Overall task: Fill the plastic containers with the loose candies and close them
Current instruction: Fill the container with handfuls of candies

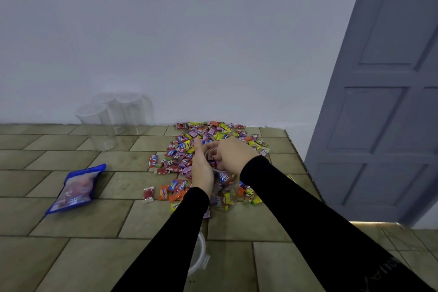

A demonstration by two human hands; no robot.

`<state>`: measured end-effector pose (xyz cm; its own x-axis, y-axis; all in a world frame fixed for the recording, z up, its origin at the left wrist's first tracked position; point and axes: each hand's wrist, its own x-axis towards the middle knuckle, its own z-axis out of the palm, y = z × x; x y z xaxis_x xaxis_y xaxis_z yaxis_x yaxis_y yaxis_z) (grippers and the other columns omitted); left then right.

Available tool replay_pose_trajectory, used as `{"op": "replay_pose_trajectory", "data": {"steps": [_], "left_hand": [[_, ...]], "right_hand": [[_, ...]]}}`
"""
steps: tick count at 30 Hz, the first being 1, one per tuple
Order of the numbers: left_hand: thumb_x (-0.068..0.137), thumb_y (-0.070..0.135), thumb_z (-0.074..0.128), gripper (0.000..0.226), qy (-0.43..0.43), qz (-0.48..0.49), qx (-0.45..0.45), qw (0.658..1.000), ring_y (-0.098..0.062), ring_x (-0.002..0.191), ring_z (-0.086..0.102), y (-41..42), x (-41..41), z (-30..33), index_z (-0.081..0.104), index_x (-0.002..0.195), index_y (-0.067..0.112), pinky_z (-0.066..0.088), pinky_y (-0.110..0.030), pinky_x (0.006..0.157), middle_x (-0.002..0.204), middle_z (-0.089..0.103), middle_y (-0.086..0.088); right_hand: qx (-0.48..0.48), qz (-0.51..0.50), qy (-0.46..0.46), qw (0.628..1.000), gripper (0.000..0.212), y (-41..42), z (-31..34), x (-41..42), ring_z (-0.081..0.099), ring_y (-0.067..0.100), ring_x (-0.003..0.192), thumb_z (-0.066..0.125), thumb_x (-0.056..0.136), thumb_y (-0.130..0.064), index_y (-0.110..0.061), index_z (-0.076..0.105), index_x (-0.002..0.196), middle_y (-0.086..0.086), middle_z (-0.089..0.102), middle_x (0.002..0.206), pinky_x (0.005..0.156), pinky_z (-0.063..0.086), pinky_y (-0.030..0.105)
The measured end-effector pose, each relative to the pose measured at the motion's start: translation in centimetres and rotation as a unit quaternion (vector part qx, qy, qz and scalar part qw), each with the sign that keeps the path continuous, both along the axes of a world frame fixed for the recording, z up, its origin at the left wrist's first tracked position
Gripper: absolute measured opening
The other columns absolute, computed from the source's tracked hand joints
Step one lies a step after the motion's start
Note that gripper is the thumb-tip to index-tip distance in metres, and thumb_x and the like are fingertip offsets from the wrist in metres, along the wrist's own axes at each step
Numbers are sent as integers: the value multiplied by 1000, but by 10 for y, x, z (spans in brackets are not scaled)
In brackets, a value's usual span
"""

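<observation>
A clear plastic container (pixel 225 193), partly filled with wrapped candies, stands on the table in front of a heap of loose colourful candies (pixel 203 137). My left hand (pixel 201 168) curls round the container's left side near its rim. My right hand (pixel 233 154) hovers over the open mouth with fingers bent down into it, seemingly around candies; what it grips is hidden. Three empty clear containers (pixel 102 128) stand at the back left against the wall. A white-rimmed lid (pixel 201 253) lies near the front, partly behind my left sleeve.
A blue candy bag (pixel 75 188) lies flat on the left of the tiled tabletop (pixel 71 256). Stray candies (pixel 148 194) lie around the container. The table's right edge (pixel 301 156) runs close by, with a grey door (pixel 384 102) beyond. A white wall backs the table.
</observation>
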<state>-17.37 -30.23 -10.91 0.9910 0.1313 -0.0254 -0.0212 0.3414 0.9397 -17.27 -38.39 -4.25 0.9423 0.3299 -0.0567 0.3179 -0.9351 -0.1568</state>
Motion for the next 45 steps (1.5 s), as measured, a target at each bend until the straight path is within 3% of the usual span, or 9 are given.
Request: {"op": "replay_pose_trajectory", "data": {"steps": [5, 9, 13, 16, 20, 26, 35, 41, 45], "left_hand": [[98, 61, 23, 61, 1, 0, 7, 1000, -15, 77, 67, 1, 3, -4, 67, 96, 19, 53, -29, 65, 82, 72, 0], [98, 60, 20, 65, -8, 10, 38, 999, -22, 93, 66, 1, 3, -5, 67, 99, 16, 52, -36, 83, 93, 71, -7], [102, 51, 17, 60, -33, 12, 60, 998, 2, 82, 66, 2, 2, -2, 65, 95, 17, 43, -23, 81, 82, 74, 8], [102, 52, 17, 63, -27, 11, 68, 997, 4, 77, 66, 2, 0, -1, 66, 95, 13, 43, -26, 80, 80, 74, 8], [101, 55, 17, 71, -18, 18, 56, 998, -20, 94, 66, 3, 1, -5, 66, 105, 4, 47, -36, 86, 96, 73, -10], [102, 50, 14, 69, -38, 13, 66, 997, -3, 89, 61, 1, -4, -1, 65, 109, 4, 39, -21, 75, 96, 69, 1], [95, 64, 16, 76, 8, -68, -18, 997, -24, 88, 70, 16, -3, -8, 65, 103, 6, 54, -38, 81, 96, 74, -9], [101, 43, 41, 36, 8, -40, 215, 976, -23, 95, 67, 41, 13, -32, 65, 106, 17, 55, -42, 83, 101, 72, -2], [96, 19, 52, 18, -67, -81, 526, 844, -27, 101, 58, 56, 29, -58, 65, 107, 13, 49, -44, 89, 109, 63, -5]], "right_hand": [[-16, 14, 6, 1000, 21, 4, -3, 7, 59, 22, 82, 51, 91, -3, -3, 70, 101, 11, 68, 101, 81, 47, 29], [15, 26, 31, 999, 21, -9, 12, 3, 56, 17, 72, 65, 88, -21, -6, 75, 100, 5, 65, 84, 62, 40, 21], [110, 21, -7, 994, 26, -25, 33, -14, 55, 9, 83, 62, 92, -26, -26, 70, 117, -7, 66, 106, 61, 35, 13], [71, 10, -11, 997, 30, -33, 41, -23, 49, 0, 70, 60, 91, -12, -26, 70, 117, -18, 56, 90, 52, 31, 6], [55, -11, 22, 998, 22, -27, 29, -21, 64, 15, 99, 70, 84, -10, -15, 76, 105, -1, 71, 109, 84, 47, 24], [40, -27, -30, 998, 13, -23, 10, -12, 63, 12, 97, 76, 79, -21, -20, 79, 92, -6, 72, 102, 84, 46, 28], [376, -146, -121, 907, 26, -61, -3, -21, 52, -3, 76, 57, 94, -39, -20, 71, 104, -10, 63, 91, 62, 35, 5], [287, -272, -71, 916, 29, -86, -83, -8, 56, 18, 101, 46, 98, -35, -20, 60, 118, 7, 60, 119, 89, 47, 34], [94, -335, -21, 937, 60, -90, -116, -15, 25, 35, 139, 41, 93, -57, -26, 35, 143, 14, 28, 151, 110, 24, 53]]}}
